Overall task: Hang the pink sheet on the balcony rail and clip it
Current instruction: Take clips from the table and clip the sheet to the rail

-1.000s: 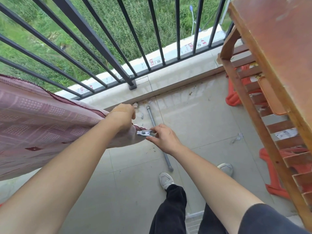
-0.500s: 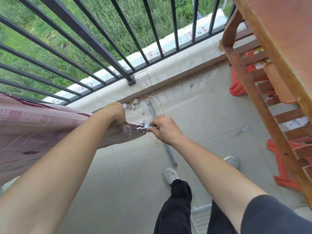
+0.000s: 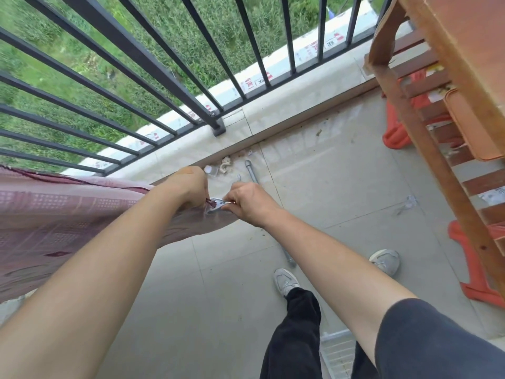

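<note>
The pink patterned sheet (image 3: 62,214) stretches in from the left edge, its dark-trimmed corner bunched at centre. My left hand (image 3: 188,187) grips that corner from above. A small metal clip (image 3: 217,205) sits at the sheet's corner, and my right hand (image 3: 250,205) pinches it from the right. The black balcony railing (image 3: 153,75) runs diagonally above both hands, and its top rail lies outside the view.
A wooden slatted table (image 3: 448,110) stands at the right with orange plastic stools (image 3: 475,258) under it. A grey metal pipe (image 3: 252,173) and small debris lie on the tiled floor by the ledge. My feet stand below. A white wire rack shows at the bottom.
Both hands stay together at the sheet's corner with the clip, and the clip has closed in on the trimmed corner. The camera has tilted, so the scene has shifted in view.
</note>
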A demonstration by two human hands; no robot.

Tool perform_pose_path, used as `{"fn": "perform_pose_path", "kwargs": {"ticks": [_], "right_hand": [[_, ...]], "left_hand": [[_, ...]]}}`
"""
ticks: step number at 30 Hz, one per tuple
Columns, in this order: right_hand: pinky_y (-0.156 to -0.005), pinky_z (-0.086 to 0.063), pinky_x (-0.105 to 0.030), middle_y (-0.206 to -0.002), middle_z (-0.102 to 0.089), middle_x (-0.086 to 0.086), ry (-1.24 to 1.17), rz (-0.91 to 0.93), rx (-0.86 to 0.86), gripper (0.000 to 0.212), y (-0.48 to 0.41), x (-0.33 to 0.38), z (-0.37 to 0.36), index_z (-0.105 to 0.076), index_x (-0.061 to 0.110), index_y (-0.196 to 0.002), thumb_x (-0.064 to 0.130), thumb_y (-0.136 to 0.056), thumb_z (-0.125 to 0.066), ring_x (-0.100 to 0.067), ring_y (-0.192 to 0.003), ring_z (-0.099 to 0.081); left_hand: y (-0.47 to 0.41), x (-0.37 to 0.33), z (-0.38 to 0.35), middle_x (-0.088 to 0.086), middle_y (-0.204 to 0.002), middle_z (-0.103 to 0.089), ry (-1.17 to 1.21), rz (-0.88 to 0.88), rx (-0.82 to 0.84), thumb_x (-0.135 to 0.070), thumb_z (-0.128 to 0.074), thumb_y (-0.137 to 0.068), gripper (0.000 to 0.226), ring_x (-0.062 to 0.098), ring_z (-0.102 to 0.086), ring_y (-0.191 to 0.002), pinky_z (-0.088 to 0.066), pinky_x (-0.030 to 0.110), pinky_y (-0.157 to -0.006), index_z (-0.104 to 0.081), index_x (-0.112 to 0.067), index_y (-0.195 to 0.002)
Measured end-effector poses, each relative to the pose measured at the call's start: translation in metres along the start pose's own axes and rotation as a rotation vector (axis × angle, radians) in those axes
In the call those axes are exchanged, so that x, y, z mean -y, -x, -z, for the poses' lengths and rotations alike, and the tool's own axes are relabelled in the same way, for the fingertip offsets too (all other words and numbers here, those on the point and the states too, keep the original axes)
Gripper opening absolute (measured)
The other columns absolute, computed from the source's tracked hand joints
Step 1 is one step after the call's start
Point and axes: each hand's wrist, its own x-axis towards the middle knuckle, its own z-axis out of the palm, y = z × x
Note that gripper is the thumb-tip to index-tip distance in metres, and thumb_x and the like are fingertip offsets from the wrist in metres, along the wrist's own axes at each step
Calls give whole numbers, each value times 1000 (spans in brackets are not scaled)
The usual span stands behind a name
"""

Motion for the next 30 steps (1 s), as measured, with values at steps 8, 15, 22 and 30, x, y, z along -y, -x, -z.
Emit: {"fn": "perform_pose_path", "kwargs": {"ticks": [8,15,22,30], "right_hand": [[-83,-51,-35,-104,-63,-8,-39,-57,-54,42,15,-15,0,-67,13,-122,32,-86,-75,-22,-93,-66],[-92,-48,-35,-123,-58,2,36,-144,44,71,22,0,10,-42,25,-145,41,-84,-73,-20,-107,-59],[-99,-45,-41,-136,-50,-1,148,-370,8,52,86,-10,80,-41,25,-144,37,-95,-55,-26,-123,-53],[-105,-42,-44,-140,-44,-9,256,-864,-208,52,260,-59,211,-41,19,-145,38,-97,-47,-31,-130,-47]], "left_hand": [[-3,0,-7,6,-93,-68,-10,4,-79,-8,-73,-76,14,28,-62,-84,-49,30,-67,-74,-17,-87],[10,-3,-9,7,-104,-65,-199,19,-129,-26,-69,-84,22,29,-53,-83,-52,36,-77,-63,-19,-104],[46,-26,2,11,-114,-64,-121,15,-194,-32,-41,-96,30,30,-54,-89,-48,36,-77,-64,-15,-107],[81,-185,34,7,-139,-49,-111,-383,-239,-45,-36,-101,46,28,-52,-123,-45,35,-95,-46,-19,-137]]}}
